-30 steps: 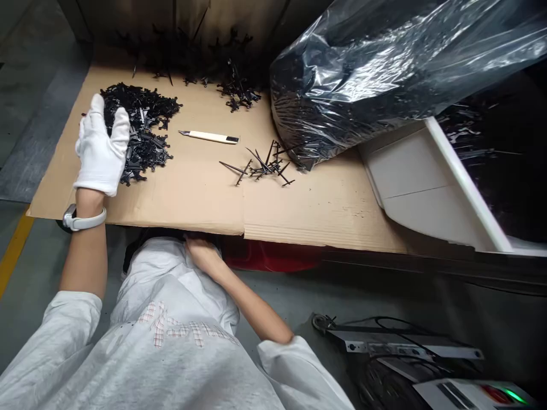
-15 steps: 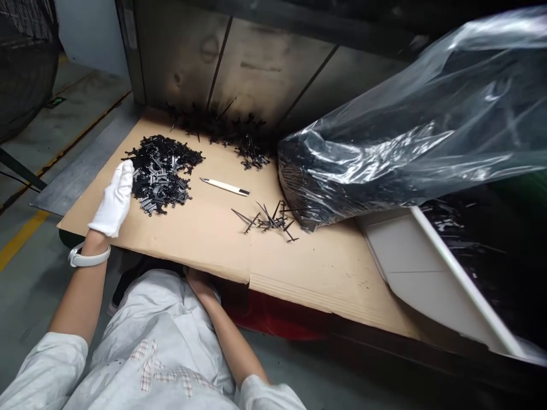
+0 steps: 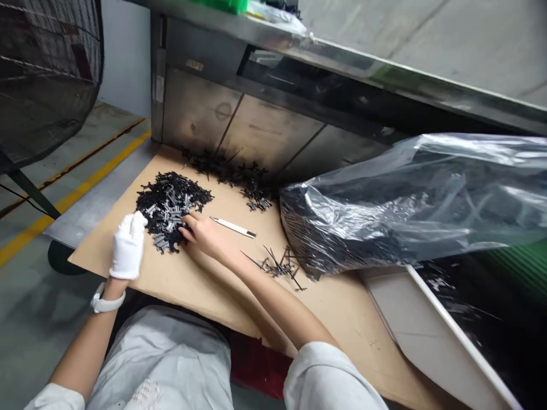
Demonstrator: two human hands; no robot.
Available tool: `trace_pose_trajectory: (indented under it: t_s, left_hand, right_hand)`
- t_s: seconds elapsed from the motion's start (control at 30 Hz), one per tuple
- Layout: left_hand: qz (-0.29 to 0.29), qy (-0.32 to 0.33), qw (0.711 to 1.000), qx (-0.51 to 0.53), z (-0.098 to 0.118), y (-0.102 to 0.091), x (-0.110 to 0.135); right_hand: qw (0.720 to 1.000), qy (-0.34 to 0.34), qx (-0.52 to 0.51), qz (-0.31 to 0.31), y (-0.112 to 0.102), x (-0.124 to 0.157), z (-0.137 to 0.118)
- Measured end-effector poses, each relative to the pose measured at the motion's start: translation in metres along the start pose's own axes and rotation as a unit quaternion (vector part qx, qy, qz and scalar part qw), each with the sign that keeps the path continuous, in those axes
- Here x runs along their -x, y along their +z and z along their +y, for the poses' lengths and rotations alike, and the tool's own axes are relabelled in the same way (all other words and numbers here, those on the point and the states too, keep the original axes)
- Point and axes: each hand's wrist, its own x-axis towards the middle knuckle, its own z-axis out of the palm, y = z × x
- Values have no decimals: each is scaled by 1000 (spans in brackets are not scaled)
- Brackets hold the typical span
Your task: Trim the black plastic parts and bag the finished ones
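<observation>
A heap of small black plastic parts lies on a cardboard sheet. My left hand, in a white glove, rests at the heap's near left edge with its fingers together against the parts. My bare right hand reaches to the heap's near right edge, its fingertips touching the parts. Whether either hand holds a part is hidden. A white utility knife lies just right of my right hand.
A small bunch of black stick-like sprues lies mid-sheet. A big clear plastic bag of black parts fills the right. More black parts line the metal cabinet behind. A white board leans at right; a fan cage stands at left.
My right hand came up from my lap and reached onto the cardboard to the heap. My left hand slid to the heap's near edge. The view tilted up.
</observation>
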Motion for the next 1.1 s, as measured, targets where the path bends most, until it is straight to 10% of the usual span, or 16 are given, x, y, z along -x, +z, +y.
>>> trace_pose_trajectory:
  t_s: [0.33,0.53,0.73,0.9,1.1]
  left_hand:
    - [51,319,932,-165,-5,6,12]
    - [4,224,972,-74,-10,8,13]
    - [-19,-53,990,128,11,1,14]
    - [-46,-156,963,214,49,12,16]
    - [-82,-190,950,234,64,43,33]
  right_hand:
    - [977,104,185,-7,-19,-182,86]
    - [968,137,187,97,-39,-195,100]
    - [936,18,-21,351,-77,-125,47]
    - [954,-163,7,251,-47,-1,-29]
    - [966,-79,-87,230,-11,65,-56]
